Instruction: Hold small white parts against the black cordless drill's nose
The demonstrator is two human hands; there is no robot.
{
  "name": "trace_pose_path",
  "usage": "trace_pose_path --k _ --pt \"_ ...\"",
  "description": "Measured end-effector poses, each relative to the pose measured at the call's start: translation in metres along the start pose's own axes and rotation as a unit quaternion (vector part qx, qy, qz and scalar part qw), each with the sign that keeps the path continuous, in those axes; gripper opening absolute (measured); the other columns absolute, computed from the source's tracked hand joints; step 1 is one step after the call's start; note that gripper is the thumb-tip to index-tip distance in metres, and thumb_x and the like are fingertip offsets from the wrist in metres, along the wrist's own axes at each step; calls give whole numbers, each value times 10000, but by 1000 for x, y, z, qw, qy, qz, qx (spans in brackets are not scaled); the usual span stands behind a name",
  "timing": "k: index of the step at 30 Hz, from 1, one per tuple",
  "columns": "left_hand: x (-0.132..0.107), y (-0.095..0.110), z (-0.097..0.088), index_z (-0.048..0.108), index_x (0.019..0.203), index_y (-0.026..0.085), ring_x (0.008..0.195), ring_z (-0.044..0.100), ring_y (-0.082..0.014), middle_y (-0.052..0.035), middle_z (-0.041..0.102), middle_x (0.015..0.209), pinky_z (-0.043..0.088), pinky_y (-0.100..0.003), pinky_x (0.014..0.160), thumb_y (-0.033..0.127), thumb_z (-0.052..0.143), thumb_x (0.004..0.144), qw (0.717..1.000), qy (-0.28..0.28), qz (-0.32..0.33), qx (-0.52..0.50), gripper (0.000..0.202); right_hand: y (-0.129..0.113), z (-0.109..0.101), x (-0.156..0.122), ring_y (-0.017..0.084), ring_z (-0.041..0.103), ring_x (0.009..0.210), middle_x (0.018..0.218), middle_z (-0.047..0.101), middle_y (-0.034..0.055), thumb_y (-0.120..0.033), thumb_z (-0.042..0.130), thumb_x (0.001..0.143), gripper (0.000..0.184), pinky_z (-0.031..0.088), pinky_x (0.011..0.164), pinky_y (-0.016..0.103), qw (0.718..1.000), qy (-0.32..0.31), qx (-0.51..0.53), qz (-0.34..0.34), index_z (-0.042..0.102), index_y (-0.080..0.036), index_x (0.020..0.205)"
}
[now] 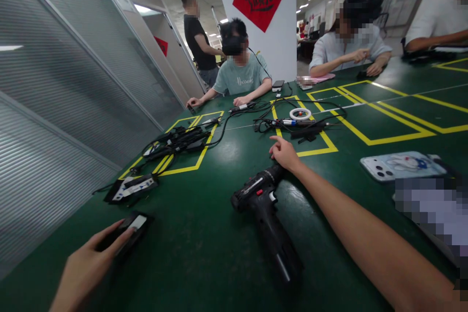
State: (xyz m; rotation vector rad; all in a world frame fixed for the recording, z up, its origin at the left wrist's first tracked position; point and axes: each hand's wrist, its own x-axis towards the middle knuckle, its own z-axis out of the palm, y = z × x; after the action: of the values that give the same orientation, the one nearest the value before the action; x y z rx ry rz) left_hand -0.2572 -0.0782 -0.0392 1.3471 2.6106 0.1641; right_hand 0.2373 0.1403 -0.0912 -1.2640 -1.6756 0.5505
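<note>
My left hand (86,261) is closed around a small black block with a white label (138,222), just above or on the green table; I cannot tell which. A black cordless drill (268,219) rests in front of me, its handle towards me and its chuck pointing up and right. Beside the chuck's front end is my right hand (285,153), with the index finger stretched out and the other fingers partly bent. It covers the chuck's tip, and contact between them is hard to make out. Nothing shows in its fingers.
Tangled black cables (179,141) lie to the left, near a black-and-white packet (133,189). Ahead are a pen-like tool (288,123) and a white ring (300,114). A phone (402,165) lies on the right. Yellow tape marks the table (193,253). Several people are around it.
</note>
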Motion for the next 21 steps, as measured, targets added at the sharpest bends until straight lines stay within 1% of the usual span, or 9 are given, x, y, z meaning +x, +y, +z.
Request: trace_pose_path --k 2,3,6,8,10,13,15,17,21 --pt "7 27 3 424 1293 451 1195 539 -235 187 616 1237 475 -384 929 742 422 746 996 33 65 -54 620 -8 -5 -5 173 639 765 795 687 38 -132 424 846 373 476 802 283 999 24 -40 -22 579 -183 1181" --pt "10 47 4 457 1276 440 1161 564 -232 174 616 1246 479 -380 922 714 465 747 992 24 103 -72 595 -14 -7 -7 181 638 807 856 691 53 -144 415 863 357 469 833 294 997 38 -62 -39 590 -186 1172" --pt "16 122 12 532 1253 343 1124 585 -238 67 629 1257 462 -374 942 635 532 763 966 -5 239 -101 570 -37 -12 -13 215 606 983 1044 667 97 -134 396 876 346 438 919 315 987 65 -113 -89 610 -167 1146" --pt "22 175 21 579 1220 270 1128 581 -260 -11 635 1244 430 -389 985 597 564 757 940 -17 316 -124 567 -58 -13 -16 227 579 1045 1091 649 110 -133 393 881 344 426 952 325 984 66 -136 -96 598 -158 1156" --pt "27 223 34 583 1211 219 1147 567 -278 -68 623 1248 414 -405 1005 563 580 756 913 -32 376 -156 571 -82 -12 -21 238 574 1041 1087 640 118 -149 395 890 341 438 938 342 981 60 -162 -87 568 -160 1183" --pt "32 285 56 537 1223 172 1122 578 -289 -117 624 1205 436 -419 978 489 672 692 873 -46 422 -241 633 -117 -10 -41 271 582 964 1035 623 148 -221 424 900 314 482 839 389 976 31 -204 -68 543 -174 1186" --pt "33 316 69 507 1222 160 1111 582 -271 -118 630 1168 432 -419 983 434 680 697 841 -64 459 -280 617 -135 -10 -64 281 577 929 986 611 152 -296 479 887 304 494 790 405 973 18 -223 -60 545 -201 1169" --pt "34 339 79 512 1199 163 1110 580 -248 -106 628 1167 440 -389 978 416 678 706 821 -79 482 -294 579 -145 -10 -93 288 577 909 967 603 150 -399 560 844 418 501 756 414 972 -2 -229 -45 515 -222 1221" --pt "34 359 88 567 1124 179 1038 596 -240 -80 637 1126 457 -381 941 420 675 714 803 -89 506 -301 488 -141 -10 -137 335 599 931 1055 571 194 -496 647 757 675 489 738 451 976 -48 -211 28 439 -203 1329"
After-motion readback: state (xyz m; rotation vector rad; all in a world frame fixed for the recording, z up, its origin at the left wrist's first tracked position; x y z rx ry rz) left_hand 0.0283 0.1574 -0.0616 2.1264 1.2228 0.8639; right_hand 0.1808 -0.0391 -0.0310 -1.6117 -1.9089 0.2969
